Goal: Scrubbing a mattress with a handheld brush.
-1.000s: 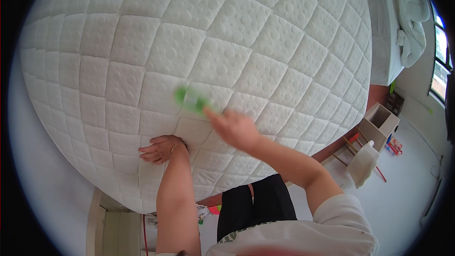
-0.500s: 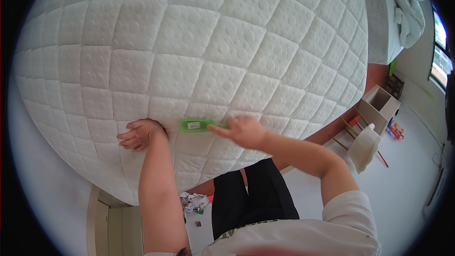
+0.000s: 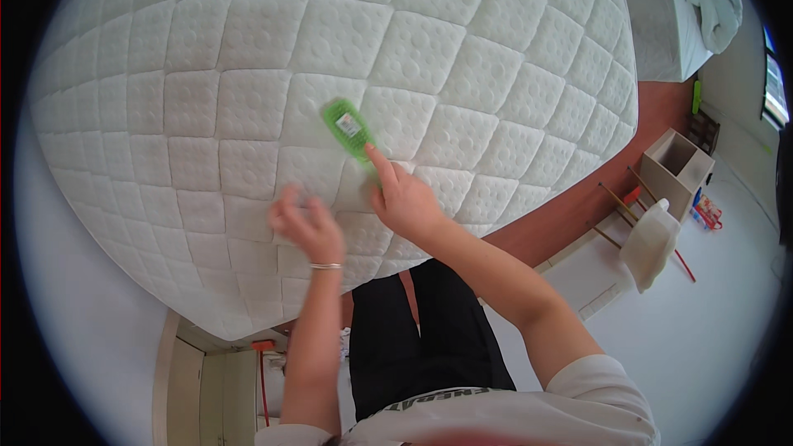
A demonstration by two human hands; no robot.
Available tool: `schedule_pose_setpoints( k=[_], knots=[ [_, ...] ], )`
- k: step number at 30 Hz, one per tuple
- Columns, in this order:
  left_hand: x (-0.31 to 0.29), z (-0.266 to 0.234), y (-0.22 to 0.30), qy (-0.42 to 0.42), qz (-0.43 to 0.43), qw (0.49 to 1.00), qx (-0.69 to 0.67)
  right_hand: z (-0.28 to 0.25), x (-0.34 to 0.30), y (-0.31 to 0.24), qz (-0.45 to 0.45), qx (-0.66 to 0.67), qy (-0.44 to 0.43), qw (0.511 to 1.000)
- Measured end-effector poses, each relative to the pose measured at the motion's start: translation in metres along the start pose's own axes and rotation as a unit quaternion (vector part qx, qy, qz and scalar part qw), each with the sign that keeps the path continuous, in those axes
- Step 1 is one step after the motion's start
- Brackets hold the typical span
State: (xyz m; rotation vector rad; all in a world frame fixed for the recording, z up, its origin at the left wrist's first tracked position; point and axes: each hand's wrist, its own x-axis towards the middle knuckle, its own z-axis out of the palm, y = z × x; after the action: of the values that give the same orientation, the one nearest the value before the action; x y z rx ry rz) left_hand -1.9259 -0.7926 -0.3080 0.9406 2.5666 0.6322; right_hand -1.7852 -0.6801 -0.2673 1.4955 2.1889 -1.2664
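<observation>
We grip the green brush [image 3: 347, 125] in our right hand [image 3: 405, 205], index finger extended along it. The brush is over the quilted white mattress [image 3: 248, 97]; we cannot tell whether it touches. Our left hand [image 3: 309, 231], blurred, is released and spread, near the brush.

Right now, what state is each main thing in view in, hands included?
Green brush: held, label side facing the camera; contact with the mattress unclear.
Right hand: closed on the brush handle.
Left hand: blurred, holding nothing, fingers loosely apart.
Mattress: bare, no sheet.
White bedding: heaped on the other bed.
</observation>
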Motion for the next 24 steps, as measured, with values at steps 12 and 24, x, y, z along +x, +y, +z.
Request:
schedule_pose_setpoints(
  k=[12, 24],
  knots=[
    [0.062, 0.022, 0.09, -0.078, 0.046, 0.996, 0.011, -0.099, -0.032, 0.21, 0.133, -0.034, 0.45, 0.882],
    [0.093, 0.033, 0.122, -0.41, 0.489, 0.721, 0.269, -0.076, -0.017, 0.254, 0.323, -0.142, 0.507, 0.786]
  ],
)
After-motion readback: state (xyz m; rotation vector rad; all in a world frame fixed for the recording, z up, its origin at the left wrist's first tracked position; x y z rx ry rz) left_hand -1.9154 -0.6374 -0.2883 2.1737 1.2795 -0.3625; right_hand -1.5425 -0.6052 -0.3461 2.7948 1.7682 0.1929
